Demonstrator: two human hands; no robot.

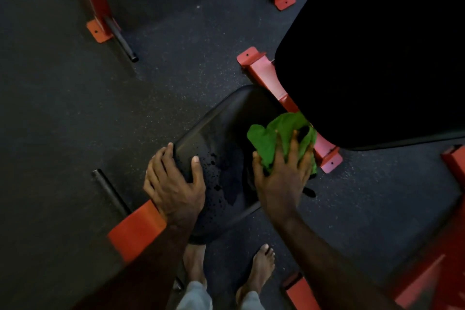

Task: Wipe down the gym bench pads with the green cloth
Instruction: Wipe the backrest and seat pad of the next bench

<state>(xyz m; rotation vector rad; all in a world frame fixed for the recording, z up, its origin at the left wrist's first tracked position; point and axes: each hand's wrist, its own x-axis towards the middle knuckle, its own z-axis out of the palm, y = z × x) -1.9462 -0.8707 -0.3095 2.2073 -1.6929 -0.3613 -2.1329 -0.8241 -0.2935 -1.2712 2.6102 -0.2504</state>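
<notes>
The right hand [281,173] spreads its fingers flat on the green cloth [279,138], pressing it onto the seat pad's [226,133] right edge, just beside the back pad [377,58]. The left hand [173,184] curls around the wet-speckled seat pad's left edge. No readable writing shows on the red frame [271,80].

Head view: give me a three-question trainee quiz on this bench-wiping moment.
1. True or false: the green cloth lies on the floor.
2. Which hand presses the cloth on the seat pad? A) left hand B) right hand
3. Fill in: the left hand's fingers curl over the seat pad's ____.

Key: 1 false, it is on the seat pad; 2 B; 3 edge.
</notes>
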